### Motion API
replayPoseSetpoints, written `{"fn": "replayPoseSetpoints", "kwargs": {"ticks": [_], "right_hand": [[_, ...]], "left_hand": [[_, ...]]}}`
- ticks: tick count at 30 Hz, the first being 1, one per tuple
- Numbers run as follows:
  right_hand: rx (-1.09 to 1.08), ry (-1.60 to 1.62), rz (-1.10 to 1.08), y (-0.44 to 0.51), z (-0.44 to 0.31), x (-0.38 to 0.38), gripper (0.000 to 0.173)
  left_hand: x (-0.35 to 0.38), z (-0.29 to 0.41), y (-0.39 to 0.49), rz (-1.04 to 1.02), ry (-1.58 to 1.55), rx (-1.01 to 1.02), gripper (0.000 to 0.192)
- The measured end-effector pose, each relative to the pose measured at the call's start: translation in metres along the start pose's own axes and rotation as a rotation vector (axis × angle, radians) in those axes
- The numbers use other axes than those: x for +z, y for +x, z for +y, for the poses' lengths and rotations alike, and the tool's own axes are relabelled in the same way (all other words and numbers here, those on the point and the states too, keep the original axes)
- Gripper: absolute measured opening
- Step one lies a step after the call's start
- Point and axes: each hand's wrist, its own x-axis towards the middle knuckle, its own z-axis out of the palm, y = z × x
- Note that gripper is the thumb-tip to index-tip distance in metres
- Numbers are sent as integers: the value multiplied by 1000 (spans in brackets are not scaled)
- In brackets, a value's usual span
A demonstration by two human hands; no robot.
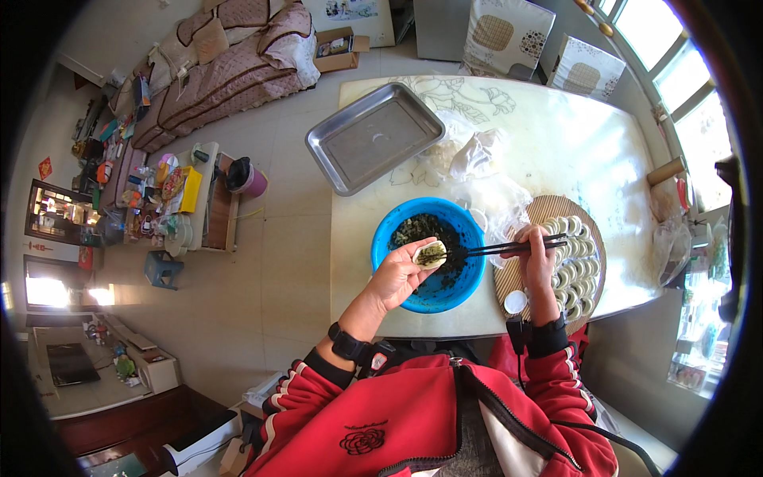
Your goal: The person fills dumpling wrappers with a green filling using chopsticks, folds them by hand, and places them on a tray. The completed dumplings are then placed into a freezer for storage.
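My left hand (398, 277) holds a dumpling wrapper (430, 254) with green filling on it, over the blue plastic basin (387, 222). Chopped green filling (424, 229) lies in the basin. In my right hand (536, 257) is a pair of black chopsticks (506, 247), whose tips reach over the basin to the filled wrapper. Beside and partly beneath my right hand is a round ribbed board (506, 285) with several rows of folded dumplings (575, 265). A single round white wrapper (515, 302) rests at the board's left edge.
An empty metal tray (372, 140) sits at the table's (354, 316) far left corner. Clear plastic bags (495, 200) and a white bundle (477, 156) lie behind the basin. Two chairs with patterned covers (506, 36) stand beyond the table, and a pink bin (255, 182) stands left.
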Motion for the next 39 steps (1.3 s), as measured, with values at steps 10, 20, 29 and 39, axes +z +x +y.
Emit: {"fn": "replayPoseSetpoints", "kwargs": {"ticks": [10, 20, 29, 39], "right_hand": [[90, 164, 56, 1, 8, -14, 28], [89, -318, 225, 15, 57, -23, 27], [599, -902, -218, -15, 33, -20, 28], [-798, -999, -301, -21, -25, 92, 25]], "left_hand": [[-1, 4, -2, -86, -129, 21, 58], [-1, 5, 0, -29, -262, 26, 42], [11, 5, -2, 46, -250, 87, 42], [38, -2, -4, -42, -196, 30, 41]]}}
